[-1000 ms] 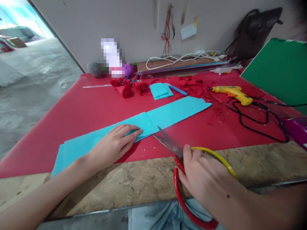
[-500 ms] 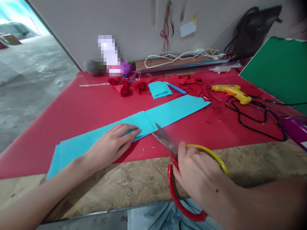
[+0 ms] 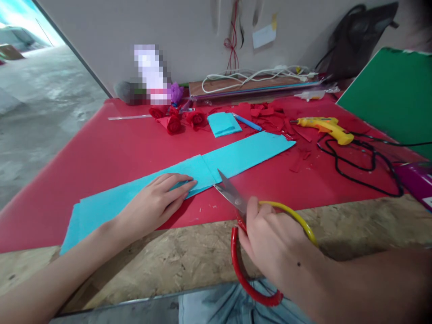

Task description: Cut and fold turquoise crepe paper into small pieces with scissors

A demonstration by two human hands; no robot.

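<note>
A long folded strip of turquoise crepe paper (image 3: 248, 153) lies slantwise across the red table cover. My left hand (image 3: 165, 193) rests on its middle part, palm down, fingers stretched out over the paper and pressing it. In my right hand (image 3: 273, 238) is a pair of scissors (image 3: 232, 195) with one red handle and one yellow. The scissors' blades are parted, with the strip's front edge at their tips, just right of a crosswise fold or overlap. Whether the lower blade is under the paper I cannot tell.
Behind the strip lie a small folded turquoise piece (image 3: 224, 124), a blue pen (image 3: 248, 122), red paper flowers (image 3: 170, 123) and red scraps (image 3: 263, 110). At right are a yellow glue gun (image 3: 326, 126), its looped black cord (image 3: 362, 168) and a green board (image 3: 391, 94).
My right hand and the scissors' handles have shifted slightly left, while the blade tips stay at the strip's edge. The camera view has moved a little. My left hand stays on the paper.
</note>
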